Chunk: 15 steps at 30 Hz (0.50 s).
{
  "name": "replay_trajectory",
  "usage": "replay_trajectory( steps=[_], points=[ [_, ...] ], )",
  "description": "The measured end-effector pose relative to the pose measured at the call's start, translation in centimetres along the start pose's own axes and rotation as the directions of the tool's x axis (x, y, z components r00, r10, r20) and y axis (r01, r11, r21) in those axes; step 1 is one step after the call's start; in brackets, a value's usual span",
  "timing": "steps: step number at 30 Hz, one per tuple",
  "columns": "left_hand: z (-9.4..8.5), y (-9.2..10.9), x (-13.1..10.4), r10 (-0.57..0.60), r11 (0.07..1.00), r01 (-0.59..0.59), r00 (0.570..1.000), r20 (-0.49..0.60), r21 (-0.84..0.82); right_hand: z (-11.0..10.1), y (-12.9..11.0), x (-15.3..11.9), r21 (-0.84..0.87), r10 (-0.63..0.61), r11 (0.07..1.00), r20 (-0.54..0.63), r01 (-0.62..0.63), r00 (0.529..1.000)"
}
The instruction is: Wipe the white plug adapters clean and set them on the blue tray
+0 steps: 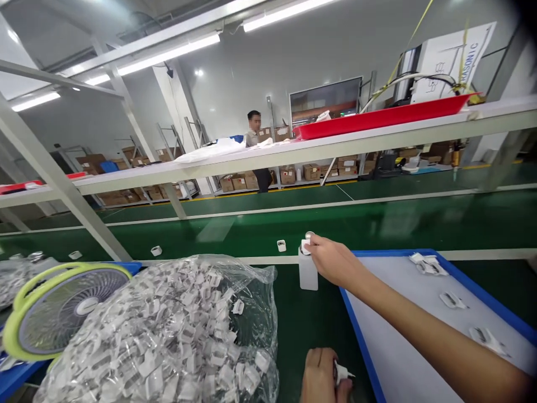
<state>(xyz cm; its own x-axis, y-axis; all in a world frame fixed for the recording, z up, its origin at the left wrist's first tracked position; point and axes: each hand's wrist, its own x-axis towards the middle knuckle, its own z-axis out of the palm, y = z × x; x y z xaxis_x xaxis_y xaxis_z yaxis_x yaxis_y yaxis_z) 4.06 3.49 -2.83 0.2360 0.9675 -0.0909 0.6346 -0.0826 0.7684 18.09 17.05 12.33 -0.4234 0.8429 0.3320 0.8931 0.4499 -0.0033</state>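
Observation:
My right hand (331,258) reaches out over the green bench, thumb and fingers pinched on a small white plastic part (306,247). A round silvery piece (310,235) shows just above it. The part is at the top of an upright white block (309,273); whether it rests on the block I cannot tell. Low in the view, my left hand (319,376) is closed around a small white plastic piece (343,373) with a thin pointed end. To its left lies a clear plastic bag (258,296) full of small white plastic housings (188,330).
A blue-rimmed tray (398,336) on the right carries several white parts (451,300). White housings (281,245) sit along the green conveyor belt (247,229). A yellow-green fan (71,310) stands left. Overhead runs a shelf with a red tray (377,118); a person (253,131) is beyond.

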Motion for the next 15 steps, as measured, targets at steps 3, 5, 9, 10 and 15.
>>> replay_trajectory(
  steps=[3, 5, 9, 10, 15],
  points=[
    [-0.4, -0.3, -0.9, 0.055, 0.997, -0.057, 0.998, -0.044, -0.056, 0.0, 0.2, -0.1, 0.019, 0.018, 1.000, 0.016, -0.018, 1.000],
    [-0.8, -0.7, -1.3, 0.081, 0.992, -0.086, 0.995, -0.060, -0.088, 0.1, 0.4, -0.1, 0.031, 0.030, 0.999, 0.022, -0.031, 0.999],
    [-1.6, -1.5, -1.2, 0.127, 0.984, -0.130, 0.991, -0.030, -0.125, 0.1, 0.5, -0.1, 0.050, 0.053, 0.997, 0.030, -0.055, 0.998],
    [-1.8, -1.5, -1.1, 0.124, 0.983, -0.125, 0.992, -0.013, -0.136, 0.1, 0.5, -0.2, 0.053, 0.053, 0.997, 0.030, -0.055, 0.998],
    [-2.6, -1.0, -0.9, 0.126, 0.977, -0.115, 0.991, 0.052, -0.180, 0.2, 0.5, -0.4, 0.084, 0.051, 0.995, 0.016, -0.052, 0.999]
  ],
)
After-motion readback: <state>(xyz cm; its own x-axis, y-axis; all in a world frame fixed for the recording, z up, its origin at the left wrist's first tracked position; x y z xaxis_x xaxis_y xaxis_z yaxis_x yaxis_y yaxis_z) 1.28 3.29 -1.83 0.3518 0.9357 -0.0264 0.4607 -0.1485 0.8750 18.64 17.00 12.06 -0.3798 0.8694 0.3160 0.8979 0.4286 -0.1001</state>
